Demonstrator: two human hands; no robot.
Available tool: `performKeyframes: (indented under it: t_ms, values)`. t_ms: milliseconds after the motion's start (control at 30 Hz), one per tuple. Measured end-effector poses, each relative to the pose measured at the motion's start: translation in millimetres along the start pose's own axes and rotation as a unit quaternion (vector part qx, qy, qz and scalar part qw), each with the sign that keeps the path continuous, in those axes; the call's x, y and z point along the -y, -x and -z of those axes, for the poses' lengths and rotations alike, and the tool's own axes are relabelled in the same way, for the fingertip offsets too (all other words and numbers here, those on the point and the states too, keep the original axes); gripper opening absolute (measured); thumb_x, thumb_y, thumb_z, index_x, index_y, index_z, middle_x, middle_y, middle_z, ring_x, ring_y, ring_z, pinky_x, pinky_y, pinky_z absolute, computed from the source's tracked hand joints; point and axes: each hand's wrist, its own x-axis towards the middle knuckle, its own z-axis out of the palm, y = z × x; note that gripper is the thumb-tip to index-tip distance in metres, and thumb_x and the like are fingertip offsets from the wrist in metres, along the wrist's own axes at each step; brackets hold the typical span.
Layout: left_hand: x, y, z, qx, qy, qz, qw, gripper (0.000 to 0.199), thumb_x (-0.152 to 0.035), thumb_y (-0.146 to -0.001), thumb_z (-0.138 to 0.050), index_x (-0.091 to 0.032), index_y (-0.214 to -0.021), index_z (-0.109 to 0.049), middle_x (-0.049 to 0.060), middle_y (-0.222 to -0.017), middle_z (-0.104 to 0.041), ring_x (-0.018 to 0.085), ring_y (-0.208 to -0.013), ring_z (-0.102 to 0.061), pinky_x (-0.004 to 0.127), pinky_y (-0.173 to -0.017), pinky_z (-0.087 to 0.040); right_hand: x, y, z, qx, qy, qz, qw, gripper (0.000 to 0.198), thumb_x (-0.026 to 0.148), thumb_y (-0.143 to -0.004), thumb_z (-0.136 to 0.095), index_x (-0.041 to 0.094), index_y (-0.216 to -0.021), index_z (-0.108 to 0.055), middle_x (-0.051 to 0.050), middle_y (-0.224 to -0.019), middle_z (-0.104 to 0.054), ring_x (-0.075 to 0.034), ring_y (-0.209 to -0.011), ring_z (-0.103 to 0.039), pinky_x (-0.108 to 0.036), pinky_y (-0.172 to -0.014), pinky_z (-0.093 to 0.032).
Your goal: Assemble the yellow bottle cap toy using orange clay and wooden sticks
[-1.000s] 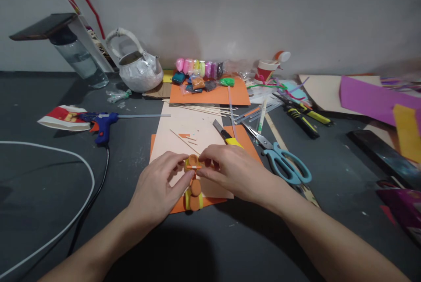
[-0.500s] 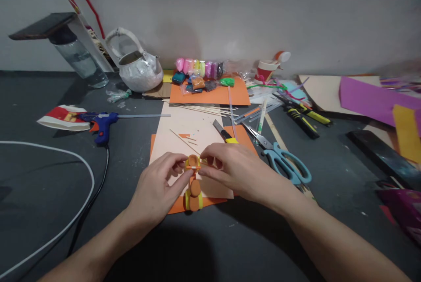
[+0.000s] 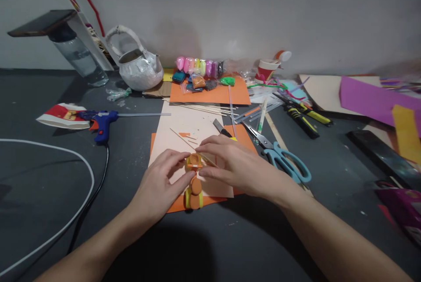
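Observation:
A small orange and yellow model (image 3: 196,187), apparently clay, rests on cream paper (image 3: 174,117) over orange sheets. Its far part has a hollowed orange piece with a short pale-centred bar across it; rounded orange discs are at the near end. My left hand (image 3: 162,179) pinches lightly at its left side, thumb against the middle, index finger by the far part. My right hand (image 3: 235,165) is beside its right side, thumb and fingers apart, the thumb tip close to the model. A thin wooden stick (image 3: 182,138) runs under the right fingers.
A utility knife (image 3: 222,128) lies partly behind my right hand, blue-handled scissors (image 3: 286,161) to its right. A blue glue gun (image 3: 104,124) is at the left. Pliers (image 3: 301,119), a silver kettle (image 3: 140,71) and bagged clay (image 3: 200,67) stand farther back.
My right fingers have spread and come off the crossbar end. My left thumb and index finger have loosened slightly, showing more of the model's far part.

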Motion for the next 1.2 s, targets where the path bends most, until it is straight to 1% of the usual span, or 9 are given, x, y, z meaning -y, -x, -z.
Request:
performKeyframes:
  t_ms: [100, 200, 300, 433, 567, 667, 867, 1033, 1200]
  values:
    - [2.0, -0.7, -1.1, 0.001, 0.013, -0.002, 1.000, 0.026, -0.034, -0.096, -0.064, -0.021, -0.117, -0.069, 0.005, -0.108, -0.066, 0.019, -0.101, -0.065, 0.035, -0.091, -0.053, -5.0, -2.4, -0.4, -0.002, -0.017, 0.016, 1.000, 0.041, 0.039, -0.096, -0.070, 0.016, -0.130, -0.068, -0.014, -0.133, -0.065, -0.027, -0.125, -0.060, -0.041, -0.105, -0.048]
    - [2.9, -1.8, -1.5, 0.004, 0.022, -0.007, 1.000, 0.024, -0.032, -0.096, -0.064, -0.022, -0.118, -0.069, 0.004, -0.109, -0.066, 0.018, -0.102, -0.065, 0.033, -0.092, -0.053, -8.3, -3.4, -1.2, -0.001, -0.027, 0.030, 0.999, 0.040, 0.040, -0.096, -0.069, 0.017, -0.129, -0.068, -0.013, -0.135, -0.065, -0.026, -0.126, -0.059, -0.041, -0.106, -0.048]
    - [4.1, -1.6, -1.1, 0.004, 0.026, -0.011, 1.000, 0.025, -0.031, -0.097, -0.064, -0.023, -0.120, -0.070, 0.004, -0.110, -0.066, 0.017, -0.102, -0.065, 0.032, -0.092, -0.053, -9.0, -3.3, -1.5, -0.001, -0.030, 0.039, 0.999, 0.037, 0.038, -0.097, -0.068, 0.017, -0.128, -0.069, -0.013, -0.134, -0.066, -0.026, -0.126, -0.059, -0.042, -0.106, -0.048]
    - [7.0, 0.3, -0.5, 0.006, 0.021, -0.017, 1.000, 0.027, -0.032, -0.098, -0.063, -0.023, -0.123, -0.070, 0.005, -0.111, -0.067, 0.019, -0.105, -0.065, 0.035, -0.093, -0.052, -9.3, -3.7, -1.4, 0.000, -0.026, 0.047, 0.999, 0.036, 0.035, -0.097, -0.068, 0.015, -0.128, -0.069, -0.014, -0.132, -0.067, -0.027, -0.124, -0.060, -0.043, -0.106, -0.048]
    - [8.0, 0.1, -1.2, 0.004, 0.011, -0.020, 1.000, 0.030, -0.031, -0.096, -0.064, -0.022, -0.124, -0.070, 0.005, -0.110, -0.069, 0.022, -0.105, -0.065, 0.038, -0.093, -0.050, -10.7, -3.7, -0.2, -0.001, -0.019, 0.053, 0.998, 0.038, 0.036, -0.097, -0.068, 0.015, -0.129, -0.069, -0.014, -0.131, -0.068, -0.028, -0.123, -0.061, -0.044, -0.105, -0.049]
    - [7.8, -1.1, -1.7, 0.001, 0.013, -0.015, 1.000, 0.033, -0.030, -0.095, -0.066, -0.021, -0.126, -0.069, 0.006, -0.111, -0.070, 0.021, -0.104, -0.065, 0.038, -0.094, -0.050, -10.9, -2.4, 1.8, -0.005, -0.015, 0.053, 0.998, 0.041, 0.037, -0.097, -0.068, 0.015, -0.132, -0.067, -0.015, -0.135, -0.066, -0.029, -0.125, -0.061, -0.044, -0.105, -0.049]
    - [8.7, -1.1, -0.4, 0.010, 0.022, -0.011, 1.000, 0.028, -0.028, -0.095, -0.065, -0.026, -0.123, -0.070, 0.002, -0.109, -0.071, 0.018, -0.102, -0.066, 0.033, -0.091, -0.050, -7.4, -0.3, 4.4, -0.001, -0.008, 0.054, 0.998, 0.036, 0.035, -0.098, -0.067, 0.015, -0.128, -0.070, -0.015, -0.134, -0.067, -0.029, -0.124, -0.062, -0.044, -0.105, -0.050]
    - [9.3, -0.5, 0.0, 0.006, 0.022, -0.012, 1.000, 0.027, -0.029, -0.096, -0.065, -0.025, -0.122, -0.070, 0.003, -0.111, -0.071, 0.018, -0.103, -0.066, 0.033, -0.093, -0.050, -6.3, -1.0, 4.2, -0.001, -0.008, 0.056, 0.998, 0.040, 0.038, -0.099, -0.065, 0.013, -0.130, -0.068, -0.016, -0.134, -0.067, -0.028, -0.124, -0.061, -0.043, -0.105, -0.048]
    - [8.4, -0.8, -1.1, 0.007, 0.019, -0.010, 1.000, 0.027, -0.029, -0.096, -0.064, -0.025, -0.121, -0.071, 0.003, -0.113, -0.072, 0.019, -0.106, -0.065, 0.034, -0.094, -0.049, -7.0, -0.6, 3.5, 0.005, -0.006, 0.056, 0.998, 0.038, 0.037, -0.099, -0.065, 0.014, -0.128, -0.069, -0.014, -0.132, -0.068, -0.026, -0.123, -0.061, -0.040, -0.105, -0.048]
